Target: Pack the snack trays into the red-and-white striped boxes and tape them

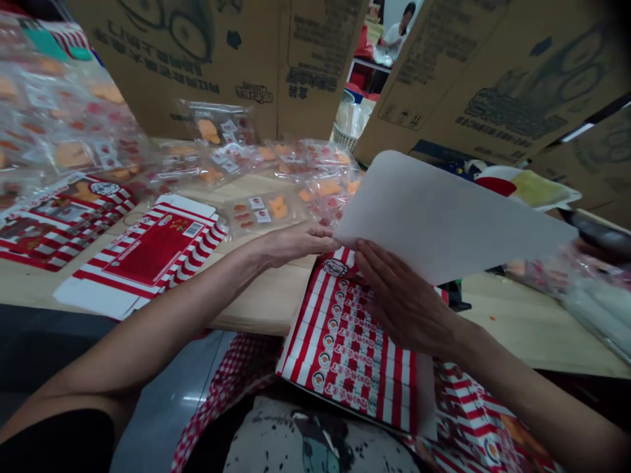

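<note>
A large white cardboard panel (444,217) with rounded corners stands tilted in front of me. My left hand (303,242) is closed at its lower left corner, the fingertips pinching there. My right hand (407,299) lies against the panel's lower edge, its fingers stretched out side by side; the thumb is hidden. Below both hands, a tray-like carton (426,394) holds a tight row of small red-and-white striped boxes (345,348). It rests tilted between my lap and the table edge. Whether the panel is joined to this carton I cannot tell.
Clear sweet packets (279,207) cover the back and left of the wooden table (246,305). Flattened striped boxes (158,243) lie at left. Large brown cartons (236,59) wall off the back. A person (397,33) shows through the gap. Plastic bags (601,302) lie at right.
</note>
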Action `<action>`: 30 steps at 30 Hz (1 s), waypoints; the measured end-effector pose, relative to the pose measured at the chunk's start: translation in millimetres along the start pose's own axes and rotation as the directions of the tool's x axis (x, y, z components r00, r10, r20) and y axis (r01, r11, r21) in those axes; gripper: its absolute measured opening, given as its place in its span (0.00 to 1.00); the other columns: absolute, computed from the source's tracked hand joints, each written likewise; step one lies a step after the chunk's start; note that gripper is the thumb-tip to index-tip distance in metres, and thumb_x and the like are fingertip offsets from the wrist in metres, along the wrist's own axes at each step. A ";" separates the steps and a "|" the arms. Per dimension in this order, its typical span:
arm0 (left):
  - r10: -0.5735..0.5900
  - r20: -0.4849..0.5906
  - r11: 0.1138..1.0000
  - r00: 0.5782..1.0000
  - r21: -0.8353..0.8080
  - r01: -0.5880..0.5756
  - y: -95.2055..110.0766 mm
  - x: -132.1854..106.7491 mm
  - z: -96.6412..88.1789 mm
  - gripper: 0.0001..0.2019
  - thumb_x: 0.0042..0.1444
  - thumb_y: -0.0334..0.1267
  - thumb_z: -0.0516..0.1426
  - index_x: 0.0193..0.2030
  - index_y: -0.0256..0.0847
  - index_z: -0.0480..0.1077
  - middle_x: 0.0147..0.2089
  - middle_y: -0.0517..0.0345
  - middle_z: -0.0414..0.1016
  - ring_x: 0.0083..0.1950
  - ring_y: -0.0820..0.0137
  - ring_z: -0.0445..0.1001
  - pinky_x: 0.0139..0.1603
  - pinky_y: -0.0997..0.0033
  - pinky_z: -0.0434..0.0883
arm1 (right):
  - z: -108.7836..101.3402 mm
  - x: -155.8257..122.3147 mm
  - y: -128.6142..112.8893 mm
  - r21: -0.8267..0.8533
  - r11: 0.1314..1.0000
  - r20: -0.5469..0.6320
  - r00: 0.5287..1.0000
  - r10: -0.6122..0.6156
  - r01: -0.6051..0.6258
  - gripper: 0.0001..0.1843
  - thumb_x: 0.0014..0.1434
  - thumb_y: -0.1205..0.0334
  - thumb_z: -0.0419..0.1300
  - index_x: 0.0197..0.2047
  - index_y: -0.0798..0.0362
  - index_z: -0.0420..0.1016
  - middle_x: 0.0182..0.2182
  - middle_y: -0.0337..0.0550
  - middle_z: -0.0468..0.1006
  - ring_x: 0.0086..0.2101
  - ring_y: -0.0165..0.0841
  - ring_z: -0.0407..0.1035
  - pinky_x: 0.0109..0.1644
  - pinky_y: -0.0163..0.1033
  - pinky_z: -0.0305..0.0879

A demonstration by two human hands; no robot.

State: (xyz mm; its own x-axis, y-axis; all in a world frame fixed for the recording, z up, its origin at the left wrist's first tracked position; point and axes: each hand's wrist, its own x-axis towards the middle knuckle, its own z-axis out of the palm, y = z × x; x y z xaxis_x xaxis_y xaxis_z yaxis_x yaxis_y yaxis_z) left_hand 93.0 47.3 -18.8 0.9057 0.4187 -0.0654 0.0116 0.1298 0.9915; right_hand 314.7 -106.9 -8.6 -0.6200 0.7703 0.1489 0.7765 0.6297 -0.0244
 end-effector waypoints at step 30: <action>-0.083 -0.183 0.994 0.980 -0.091 0.067 -20.3 -17.4 17.2 0.14 0.61 0.45 0.61 0.51 0.47 0.78 0.56 0.57 0.80 0.59 0.64 0.74 0.68 0.59 0.63 | 3.8 28.1 -22.0 -0.141 0.963 -0.163 0.965 0.206 -0.230 0.26 0.60 0.74 0.52 0.62 0.65 0.66 0.52 0.62 0.75 0.49 0.50 0.70 0.52 0.53 0.66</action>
State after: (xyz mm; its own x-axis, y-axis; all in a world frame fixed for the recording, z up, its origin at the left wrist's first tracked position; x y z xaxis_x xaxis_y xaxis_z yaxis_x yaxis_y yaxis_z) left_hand 84.3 21.9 -35.8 0.8090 0.5636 -0.1668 0.0337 0.2388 0.9705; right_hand 279.8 -98.8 -7.6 -0.4197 0.8567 0.2997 0.9060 0.4153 0.0816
